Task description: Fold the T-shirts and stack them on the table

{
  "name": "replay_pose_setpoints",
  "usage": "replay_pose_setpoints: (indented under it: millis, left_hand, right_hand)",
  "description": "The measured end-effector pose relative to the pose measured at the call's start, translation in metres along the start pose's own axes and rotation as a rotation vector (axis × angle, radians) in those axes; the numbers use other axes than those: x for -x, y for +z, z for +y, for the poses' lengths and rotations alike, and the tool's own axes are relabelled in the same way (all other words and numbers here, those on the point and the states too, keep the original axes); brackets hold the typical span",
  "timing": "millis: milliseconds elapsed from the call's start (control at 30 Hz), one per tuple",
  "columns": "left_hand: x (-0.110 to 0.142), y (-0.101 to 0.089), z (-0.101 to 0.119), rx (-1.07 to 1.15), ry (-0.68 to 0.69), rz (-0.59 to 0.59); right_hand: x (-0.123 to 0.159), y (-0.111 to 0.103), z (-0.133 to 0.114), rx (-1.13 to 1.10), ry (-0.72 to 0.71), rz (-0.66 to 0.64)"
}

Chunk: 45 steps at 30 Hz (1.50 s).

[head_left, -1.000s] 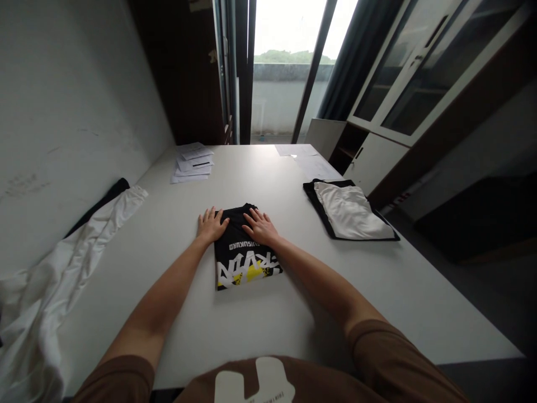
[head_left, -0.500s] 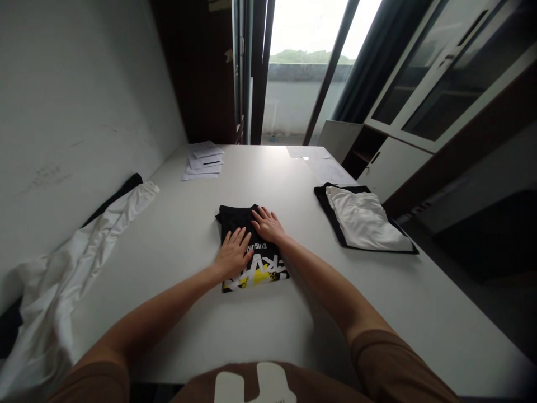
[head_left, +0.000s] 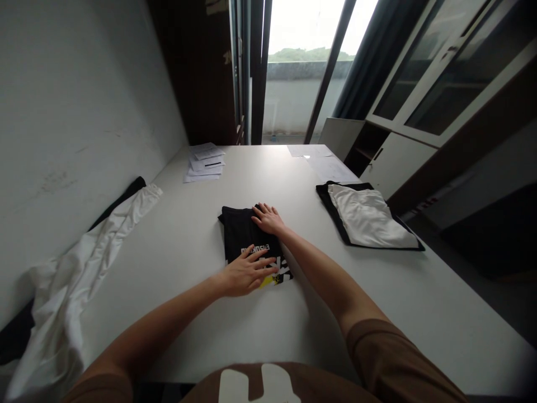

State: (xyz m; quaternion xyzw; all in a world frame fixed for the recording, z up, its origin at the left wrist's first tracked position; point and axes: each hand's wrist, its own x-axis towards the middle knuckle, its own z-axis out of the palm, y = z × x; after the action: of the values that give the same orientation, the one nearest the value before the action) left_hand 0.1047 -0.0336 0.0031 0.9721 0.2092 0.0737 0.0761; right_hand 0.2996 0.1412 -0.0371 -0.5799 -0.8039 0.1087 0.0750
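Left hand [head_left: 243, 274] has slid down to the near printed edge of the folded black T-shirt [head_left: 245, 235] mid-table, palm flat, while the right hand [head_left: 268, 219] stays flat, gripping nothing, on the far corner — smoothing the fold.

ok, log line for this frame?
left hand: flat on folded black shirt | right hand: flat on shirt's far edge | table

Wall: plain white [head_left: 75, 112], running along my left.
Table: wide and white [head_left: 377, 302], reaching to the window.
Window: tall glass with dark frames [head_left: 302, 67], bright daylight beyond.
Cabinet: glass-fronted doors [head_left: 444, 73] to my right.
Curtain: dark [head_left: 361, 61], beside the window.
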Motion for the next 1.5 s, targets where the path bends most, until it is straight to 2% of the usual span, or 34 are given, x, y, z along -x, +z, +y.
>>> replay_pose_setpoints:
  millis: [167, 333, 433, 533, 667, 767, 867, 1000, 1133, 1267, 1400, 1500]
  left_hand:
    - [-0.001, -0.002, 0.011, 0.070, 0.099, -0.030]
    - [-0.002, -0.002, 0.017, 0.100, 0.102, -0.046]
    - [-0.002, 0.000, 0.013, 0.102, 0.057, -0.019]
    - [0.000, 0.004, 0.000, 0.049, -0.163, 0.087]
    - [0.008, 0.011, -0.039, -0.075, -0.573, 0.219]
    - [0.019, 0.015, -0.072, -0.108, -0.802, 0.237]
    - [0.027, 0.018, -0.093, -0.102, -0.923, 0.220]
    - [0.031, 0.020, -0.101, -0.117, -0.953, 0.222]
    - [0.031, 0.019, -0.102, -0.121, -0.973, 0.258]
    - [0.031, 0.016, -0.102, -0.095, -0.864, 0.285]
    - [0.032, 0.013, -0.104, -0.044, -0.809, 0.355]
    - [0.032, 0.011, -0.105, 0.053, -0.776, 0.426]
  right_hand:
    - [-0.004, -0.005, -0.006, -0.020, 0.044, -0.021]
    - [-0.007, -0.007, -0.013, -0.040, 0.072, -0.034]
    - [-0.006, -0.007, -0.012, -0.053, 0.067, 0.008]
    - [0.002, -0.008, -0.010, -0.093, 0.059, 0.113]
    - [0.027, -0.006, -0.011, -0.122, 0.041, 0.215]
    - [0.049, -0.001, -0.013, -0.088, 0.074, 0.279]
    - [0.061, -0.003, -0.012, -0.059, 0.162, 0.318]
    - [0.063, -0.013, -0.012, -0.032, 0.235, 0.276]
    - [0.066, -0.019, -0.025, -0.036, 0.199, 0.246]
    - [0.069, -0.018, -0.037, -0.134, 0.199, 0.231]
    - [0.068, -0.019, -0.037, -0.287, 0.246, 0.192]
    - [0.066, -0.023, -0.032, -0.378, 0.151, 0.230]
